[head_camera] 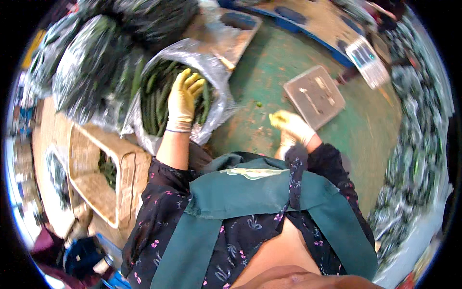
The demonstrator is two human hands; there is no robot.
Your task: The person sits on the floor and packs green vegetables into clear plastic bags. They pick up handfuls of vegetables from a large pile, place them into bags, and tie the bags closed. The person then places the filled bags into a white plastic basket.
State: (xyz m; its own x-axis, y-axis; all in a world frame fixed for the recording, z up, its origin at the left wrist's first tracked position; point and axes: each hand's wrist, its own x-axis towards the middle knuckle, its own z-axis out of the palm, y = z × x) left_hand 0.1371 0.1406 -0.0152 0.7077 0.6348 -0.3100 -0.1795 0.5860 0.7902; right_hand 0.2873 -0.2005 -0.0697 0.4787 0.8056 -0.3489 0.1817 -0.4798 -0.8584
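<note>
My left hand [186, 97], in a yellow glove, lies palm up over cucumbers [156, 97] in an open clear plastic bag [222, 90]. Its fingers are a little apart and curled, and nothing shows in them. To the right, my right hand [290, 124], gloved in yellow too, is above the green floor with its fingers bent inward; whether it holds anything cannot be told. Just beyond it stands the square platform of a weighing scale [317, 95], with its display unit [367, 61] behind at the right.
Filled plastic bags [97, 65] are heaped at the upper left. A tan plastic crate [135, 180] lies at the lower left with something green inside. Blue-edged pallets [306, 39] stand at the top. Bagged green produce [411, 155] lines the right side.
</note>
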